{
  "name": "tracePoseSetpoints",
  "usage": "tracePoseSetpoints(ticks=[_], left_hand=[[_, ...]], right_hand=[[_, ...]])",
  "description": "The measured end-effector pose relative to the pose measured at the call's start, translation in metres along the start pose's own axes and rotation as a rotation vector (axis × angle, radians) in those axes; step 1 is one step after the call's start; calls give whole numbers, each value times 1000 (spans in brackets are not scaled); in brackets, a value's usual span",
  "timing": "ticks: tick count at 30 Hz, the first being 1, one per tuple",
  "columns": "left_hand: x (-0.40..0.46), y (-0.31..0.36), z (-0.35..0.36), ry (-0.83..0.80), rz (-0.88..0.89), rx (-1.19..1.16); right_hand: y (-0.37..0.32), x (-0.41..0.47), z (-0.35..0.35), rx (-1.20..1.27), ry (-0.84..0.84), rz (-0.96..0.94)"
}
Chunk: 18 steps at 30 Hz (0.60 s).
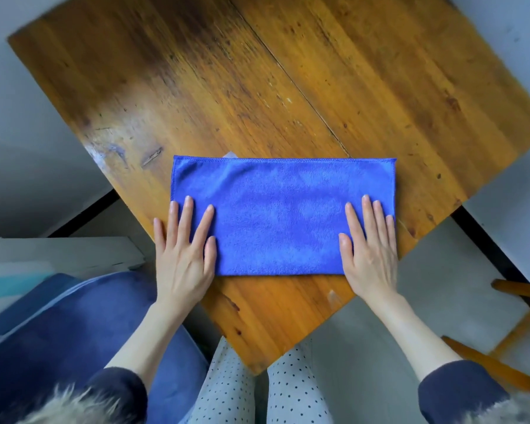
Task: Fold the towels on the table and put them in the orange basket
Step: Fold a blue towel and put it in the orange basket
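- Blue microfibre, by the look of its nap — the towel (283, 215) lies flat on the wooden bench (257, 87) as a long rectangle, near the bench corner closest to the person.
- Head view, the only one: the stitched hem runs along the towel's far edge, and the near edge looks smooth and thicker, so my guess is it is already folded once lengthwise.
- A small pale tab, perhaps a label, peeps out at the towel's far edge towards its left end; too small to be sure.
- Left hand (182, 255) lies open and flat, fingers spread, on the towel's left end; the outer fingers and palm overhang onto the bench. It presses and grips nothing.
- Right hand (369, 252) is likewise open and flat, fingers close together, on the towel's right end, grasping nothing.
- Between the two hands the towel's middle is bare and nearly smooth, with faint ripples only.
- Handling, as I judge it: light, soft and limp — it will sag if lifted by one point, and may slide on the glossy wood. Best taken by pinching the two corners of one short end, then carried over to the other end.
- No orange basket shows anywhere around the towel.
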<state>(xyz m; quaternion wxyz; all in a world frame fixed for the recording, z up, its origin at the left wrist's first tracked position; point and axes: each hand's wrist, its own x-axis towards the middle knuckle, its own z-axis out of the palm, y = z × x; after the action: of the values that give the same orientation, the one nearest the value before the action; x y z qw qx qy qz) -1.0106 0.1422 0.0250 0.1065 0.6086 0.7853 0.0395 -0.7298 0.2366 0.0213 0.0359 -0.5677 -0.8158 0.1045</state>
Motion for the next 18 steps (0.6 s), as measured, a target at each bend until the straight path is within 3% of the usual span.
tracePoseSetpoints(ticks=[5,10,15,18], left_hand=[[-6,-4,1,66,-105,-188],[-33,-12,-1,218,-339,-320],[-44,-9,1,106,-708,-470],[-45,-8,0,50,-748,-512]], right_hand=[[-19,5,-4,-6,-17,43],[-69,-10,1,-49,-91,-240],[-107,-15,14,-136,-216,-399],[-111,-15,16,-180,-244,-376]])
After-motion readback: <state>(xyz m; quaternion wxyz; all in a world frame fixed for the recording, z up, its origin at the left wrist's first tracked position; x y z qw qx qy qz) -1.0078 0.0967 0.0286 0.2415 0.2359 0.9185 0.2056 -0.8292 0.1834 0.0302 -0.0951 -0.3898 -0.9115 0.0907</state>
